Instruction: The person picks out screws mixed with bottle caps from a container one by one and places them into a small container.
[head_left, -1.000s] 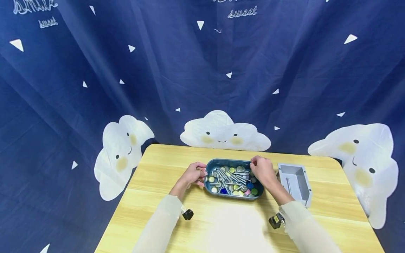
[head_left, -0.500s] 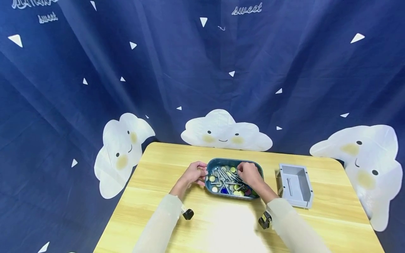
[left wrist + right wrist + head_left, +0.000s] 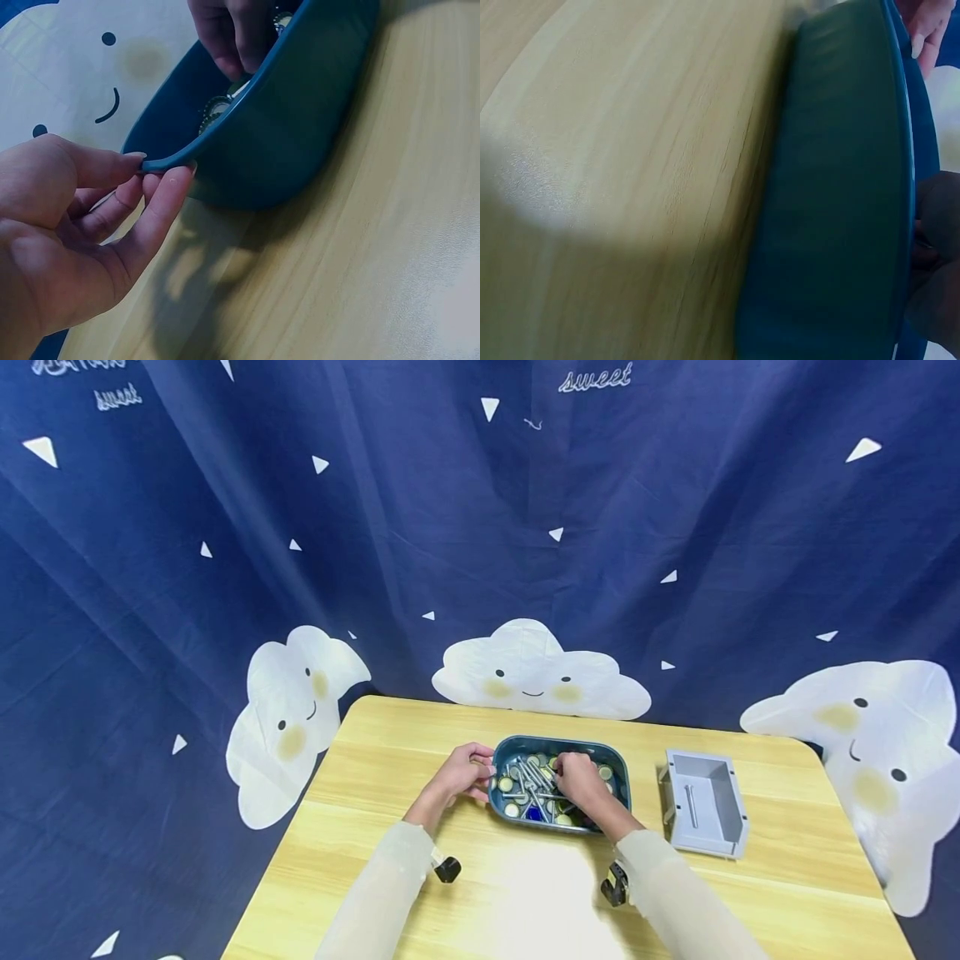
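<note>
A dark teal tub stands on the table, holding a jumble of silvery bolts and colored bottle caps. On its left end, my left hand pinches the rim between thumb and fingers, plainly seen in the left wrist view. My right hand reaches down into the tub's right half, curled fingers pointing at the bolts and covering part of the contents. Its fingertips are mostly hidden, and I cannot tell whether they hold a bolt. The right wrist view shows mainly the tub's outer wall.
To the right of the tub sits a grey plastic bin with one bolt lying inside. The light wooden table ends at the back against a navy curtain printed with clouds.
My right hand has moved left, from the tub's right rim to the middle of its contents, and lowered its fingers there. The left hand keeps its grip on the rim.
</note>
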### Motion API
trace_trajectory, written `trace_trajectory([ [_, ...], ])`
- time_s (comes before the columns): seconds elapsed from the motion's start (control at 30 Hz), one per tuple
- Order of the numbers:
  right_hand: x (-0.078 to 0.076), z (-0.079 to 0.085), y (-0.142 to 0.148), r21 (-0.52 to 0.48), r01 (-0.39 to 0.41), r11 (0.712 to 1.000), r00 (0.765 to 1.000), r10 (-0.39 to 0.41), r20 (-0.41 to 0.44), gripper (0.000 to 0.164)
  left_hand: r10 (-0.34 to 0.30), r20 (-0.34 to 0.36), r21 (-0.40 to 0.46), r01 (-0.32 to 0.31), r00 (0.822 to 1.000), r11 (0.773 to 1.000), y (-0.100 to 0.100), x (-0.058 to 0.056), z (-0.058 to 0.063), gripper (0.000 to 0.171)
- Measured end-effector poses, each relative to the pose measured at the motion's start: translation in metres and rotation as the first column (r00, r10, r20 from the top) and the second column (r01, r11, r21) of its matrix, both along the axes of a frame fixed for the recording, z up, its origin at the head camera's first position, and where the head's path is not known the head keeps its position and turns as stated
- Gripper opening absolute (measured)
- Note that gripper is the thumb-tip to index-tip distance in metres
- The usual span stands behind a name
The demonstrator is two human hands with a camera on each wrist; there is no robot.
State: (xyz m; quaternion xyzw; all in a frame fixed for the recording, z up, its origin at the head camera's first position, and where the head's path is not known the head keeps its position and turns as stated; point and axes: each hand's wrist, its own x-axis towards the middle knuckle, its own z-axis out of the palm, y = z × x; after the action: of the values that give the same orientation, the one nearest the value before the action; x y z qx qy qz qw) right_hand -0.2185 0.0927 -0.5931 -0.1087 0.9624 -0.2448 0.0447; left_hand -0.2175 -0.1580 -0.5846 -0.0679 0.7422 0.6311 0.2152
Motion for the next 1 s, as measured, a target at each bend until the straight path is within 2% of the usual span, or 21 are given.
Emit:
trace_trajectory([
  [0.1, -0.001, 0.0, -0.003, 0.012, -0.027, 1.0, 1.0, 0.027, 0.0, 0.045, 0.001, -0.003, -0.001, -0.001, 1.0, 1.0, 0.0, -0.001, -0.001, 0.041],
  [0.2, -0.002, 0.001, -0.005, 0.043, -0.056, 0.997, 0.998, 0.056, -0.001, 0.048, 0.004, -0.001, 0.001, -0.004, 1.0, 1.0, -0.001, 0.0, -0.002, 0.042],
  [0.57, 0.003, 0.005, -0.008, 0.148, -0.071, 0.986, 0.997, 0.073, -0.007, 0.022, 0.003, -0.001, 0.001, -0.003, 1.0, 1.0, 0.0, 0.002, 0.001, 0.041],
  [0.7, 0.005, 0.007, -0.006, 0.142, -0.063, 0.988, 0.998, 0.063, 0.006, 0.004, 0.002, -0.004, -0.006, -0.002, 1.0, 1.0, 0.0, 0.004, 0.001, 0.041],
  [0.87, 0.004, 0.013, -0.003, 0.113, -0.057, 0.992, 0.998, 0.056, 0.009, 0.006, 0.005, -0.004, -0.013, -0.005, 1.0, 1.0, 0.0, 0.004, 0.002, 0.041],
  [1.0, 0.002, 0.018, 0.0, 0.117, -0.037, 0.993, 0.999, 0.038, -0.009, 0.018, 0.004, -0.007, -0.014, -0.004, 1.0, 1.0, 0.001, 0.003, 0.003, 0.043],
])
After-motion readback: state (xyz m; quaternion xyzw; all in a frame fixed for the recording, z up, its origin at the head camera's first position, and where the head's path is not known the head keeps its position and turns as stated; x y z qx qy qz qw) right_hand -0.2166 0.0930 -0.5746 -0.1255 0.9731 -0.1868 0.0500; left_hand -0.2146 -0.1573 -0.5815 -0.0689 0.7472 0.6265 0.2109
